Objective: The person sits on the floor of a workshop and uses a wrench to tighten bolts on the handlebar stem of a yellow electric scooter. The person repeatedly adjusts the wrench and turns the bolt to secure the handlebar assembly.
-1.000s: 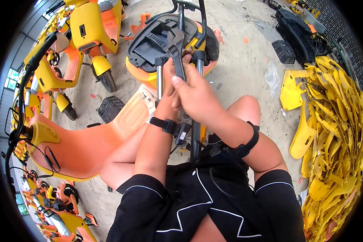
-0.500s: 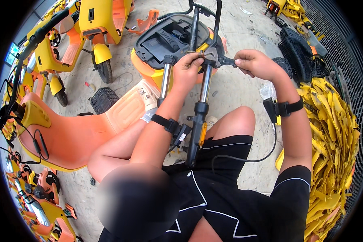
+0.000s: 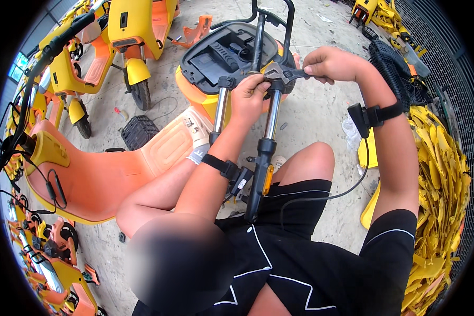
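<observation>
A motorcycle-style front fork (image 3: 271,117) with two silver tubes and black lower legs extends between my legs, one leg end against my clothing. My right hand (image 3: 336,64) is closed on the handle end of an adjustable wrench (image 3: 299,73). The wrench's jaws sit at the fork's black crown, by the right tube's top. Just left of the jaws, my left hand (image 3: 247,99) is closed in a pinch against the crown. What lies between its thumb and fingers is hidden. A black steering stem (image 3: 258,42) runs away from the crown.
Beyond the fork stands an orange-and-yellow scooter body part with a black tray (image 3: 224,55). An orange scooter shell (image 3: 97,168) lies at my left. Yellow scooters (image 3: 137,26) stand behind it. A heap of yellow panels (image 3: 440,195) and black baskets (image 3: 387,66) fill the right side.
My right hand and the wrench handle have swung slightly up and away, with the right elbow moving outward. My left hand stays at the crown. The whole view has shifted slightly.
</observation>
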Demonstrator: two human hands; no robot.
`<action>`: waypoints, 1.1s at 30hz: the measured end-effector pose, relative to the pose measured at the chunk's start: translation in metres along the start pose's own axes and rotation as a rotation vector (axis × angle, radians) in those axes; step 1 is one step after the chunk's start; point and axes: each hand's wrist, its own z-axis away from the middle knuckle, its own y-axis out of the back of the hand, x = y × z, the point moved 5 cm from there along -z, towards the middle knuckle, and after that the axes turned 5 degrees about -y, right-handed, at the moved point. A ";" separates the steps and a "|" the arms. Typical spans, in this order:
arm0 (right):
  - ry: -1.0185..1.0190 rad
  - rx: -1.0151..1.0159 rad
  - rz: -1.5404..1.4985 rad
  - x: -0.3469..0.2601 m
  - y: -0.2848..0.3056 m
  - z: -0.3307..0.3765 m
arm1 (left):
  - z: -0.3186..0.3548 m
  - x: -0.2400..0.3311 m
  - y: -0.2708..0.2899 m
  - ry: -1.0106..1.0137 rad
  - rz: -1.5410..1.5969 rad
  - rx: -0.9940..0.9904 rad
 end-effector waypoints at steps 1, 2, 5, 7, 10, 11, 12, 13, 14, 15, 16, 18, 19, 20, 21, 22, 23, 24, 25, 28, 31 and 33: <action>0.034 -0.017 0.069 -0.002 0.002 -0.003 | 0.001 -0.001 0.001 -0.025 -0.029 0.000; 0.071 -0.022 0.141 -0.010 0.008 -0.005 | -0.002 -0.002 0.001 -0.039 -0.055 0.002; 0.039 -0.048 0.255 -0.026 0.017 -0.006 | 0.000 0.001 0.002 -0.104 -0.108 0.008; 0.042 -0.068 0.278 -0.026 0.024 -0.014 | -0.002 0.003 0.000 -0.132 -0.164 -0.001; 0.010 -0.104 0.339 -0.034 0.027 -0.029 | -0.003 0.004 0.001 -0.125 -0.177 -0.004; 0.002 -0.118 0.357 -0.035 0.027 -0.032 | -0.002 0.003 0.001 -0.119 -0.170 -0.002; 0.009 -0.110 0.369 -0.036 0.029 -0.035 | -0.002 0.003 0.001 -0.120 -0.175 -0.003; 0.015 -0.102 0.381 -0.037 0.032 -0.037 | -0.003 0.003 0.001 -0.126 -0.174 -0.010; 0.019 -0.098 0.391 -0.037 0.032 -0.038 | -0.004 0.005 0.000 -0.129 -0.172 -0.017; 0.019 -0.088 0.406 -0.038 0.032 -0.037 | -0.004 0.007 -0.001 -0.131 -0.169 -0.025; 0.017 -0.078 0.421 -0.039 0.031 -0.035 | -0.003 0.008 -0.002 -0.136 -0.172 -0.024; -0.012 -0.083 0.419 -0.041 0.028 -0.032 | -0.003 0.009 -0.001 -0.143 -0.184 -0.015; -0.045 -0.095 0.398 -0.041 0.025 -0.027 | -0.004 0.009 -0.001 -0.134 -0.178 -0.020; -0.077 -0.114 0.378 -0.041 0.020 -0.023 | -0.003 0.009 0.001 -0.118 -0.173 -0.022; -0.085 -0.091 0.371 -0.043 0.014 -0.016 | -0.002 0.010 0.002 -0.102 -0.169 -0.024; -0.093 -0.067 0.363 -0.045 0.009 -0.009 | -0.001 0.011 0.004 -0.088 -0.161 -0.019; -0.108 -0.037 0.357 -0.044 0.008 -0.003 | -0.002 0.014 0.003 -0.079 -0.146 -0.017; -0.019 0.042 0.383 -0.034 0.006 -0.005 | -0.002 0.015 0.002 -0.070 -0.132 -0.015; -0.004 0.078 0.388 -0.028 0.004 -0.006 | -0.002 0.015 0.000 -0.069 -0.113 -0.021; 0.021 0.149 0.424 -0.023 0.000 0.003 | -0.003 0.017 -0.005 -0.069 -0.075 -0.043; 0.005 0.166 0.508 -0.034 -0.006 0.019 | -0.003 0.003 -0.005 -0.068 -0.082 -0.034; -0.024 0.209 0.541 -0.030 -0.016 0.022 | -0.002 0.001 -0.003 -0.061 -0.072 -0.026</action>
